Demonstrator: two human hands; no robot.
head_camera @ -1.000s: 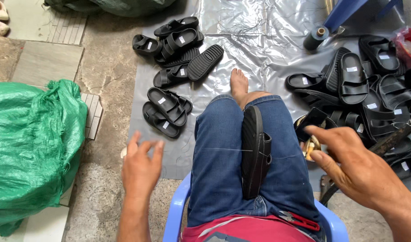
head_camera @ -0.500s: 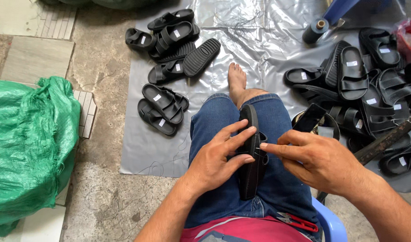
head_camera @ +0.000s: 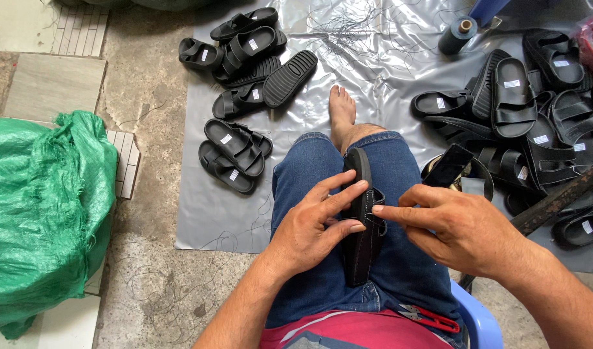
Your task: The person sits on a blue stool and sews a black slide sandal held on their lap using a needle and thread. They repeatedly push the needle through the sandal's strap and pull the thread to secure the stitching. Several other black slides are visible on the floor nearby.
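A big green sack (head_camera: pixel 41 213) lies left of the grey sheet (head_camera: pixel 387 58). Small white labels (head_camera: pixel 511 83) sit on the black sandals (head_camera: pixel 513 97) on that sheet.

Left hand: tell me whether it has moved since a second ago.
Yes. The left hand came in from beside the thigh, out over the bare floor, onto the black sandal lying on the lap, where its fingers now press, facing the right hand.

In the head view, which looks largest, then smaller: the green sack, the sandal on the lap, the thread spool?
1. green sack
2. sandal, held on edge by both hands; nearness to the camera enlarges it
3. thread spool
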